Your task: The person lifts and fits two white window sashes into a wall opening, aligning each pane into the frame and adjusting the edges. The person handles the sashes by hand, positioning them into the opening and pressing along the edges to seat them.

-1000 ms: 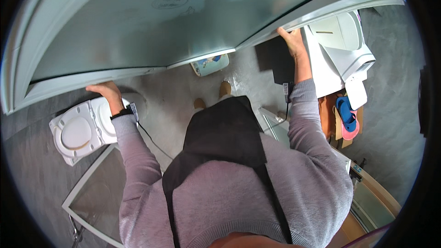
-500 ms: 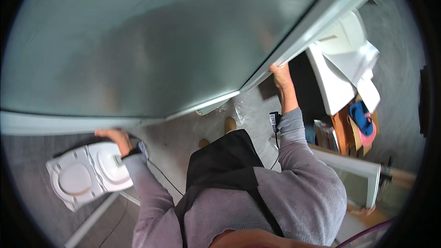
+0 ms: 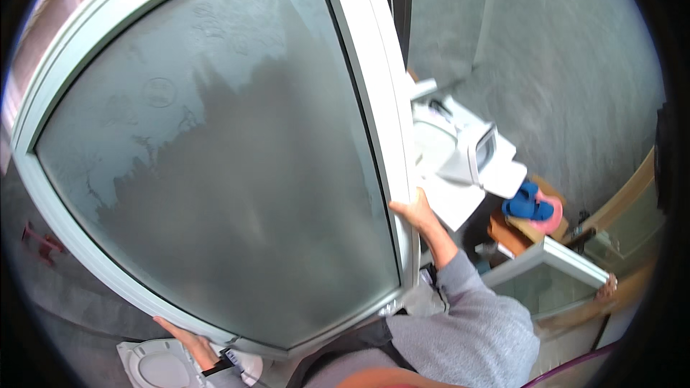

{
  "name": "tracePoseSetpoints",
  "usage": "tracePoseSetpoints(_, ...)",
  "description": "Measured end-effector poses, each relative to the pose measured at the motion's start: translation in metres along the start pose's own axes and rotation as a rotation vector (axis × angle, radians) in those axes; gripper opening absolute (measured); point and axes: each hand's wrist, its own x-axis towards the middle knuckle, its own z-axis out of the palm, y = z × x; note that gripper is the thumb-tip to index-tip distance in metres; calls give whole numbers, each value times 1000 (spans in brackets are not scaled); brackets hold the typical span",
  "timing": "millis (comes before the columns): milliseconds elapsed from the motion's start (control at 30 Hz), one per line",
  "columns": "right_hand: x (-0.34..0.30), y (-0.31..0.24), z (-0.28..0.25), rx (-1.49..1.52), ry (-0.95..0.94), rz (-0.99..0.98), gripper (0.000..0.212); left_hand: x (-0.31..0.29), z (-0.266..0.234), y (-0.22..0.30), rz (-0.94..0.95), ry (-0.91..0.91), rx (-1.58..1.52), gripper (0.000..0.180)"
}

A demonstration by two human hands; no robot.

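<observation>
A large window sash with a white frame (image 3: 377, 111) and frosted, patterned glass (image 3: 251, 151) stands tilted in front of me, filling most of the left and middle. My right hand (image 3: 415, 212) is closed on its right frame member, thumb lying over the front face. Down at the lower left, my left hand (image 3: 188, 341) holds the curved-looking bottom edge, fingers along the frame and partly hidden behind it. Both grey sleeves come up from below; the sash covers most of my body and feet.
A white toilet seat (image 3: 154, 370) lies at lower left, with a red object (image 3: 44, 244) beyond. At right are white sanitary pieces (image 3: 460, 151), blue slippers (image 3: 528, 201) on a box, and a smaller white-framed pane (image 3: 550, 280). What looks like another person's fingers (image 3: 608, 286) touch its corner.
The sash has swung and moved down toward me, so its top and far left corner now show. Both hands keep their hold and sit lower in view, the right one nearer the middle.
</observation>
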Motion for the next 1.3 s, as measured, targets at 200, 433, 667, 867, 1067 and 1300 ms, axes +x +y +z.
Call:
tracePoseSetpoints(200, 38, -142, 0, -126, -44, 87, 41, -41, 21, 128, 76, -69, -179, 74)
tracePoseSetpoints(433, 20, -149, -50, 110, -2, -118, 61, -94, -74, 127, 89, 7, 188, 89)
tracePoseSetpoints(667, -11, -193, -70, 195, 14, -247, 61, -101, -85, 120, 260, 63, 6, 84)
tracePoseSetpoints(867, 13, -328, -74, -57, -181, -372, 61, -78, -10, 225, 199, -471, -55, 71)
tracePoseSetpoints(1067, -54, -183, -89, -56, -22, -239, 67, -104, -55, 133, 266, -207, -42, 66)
tracePoseSetpoints(1300, 12, -265, -102, 43, -196, -315, 51, -89, 12, 214, 254, -460, -25, 69)
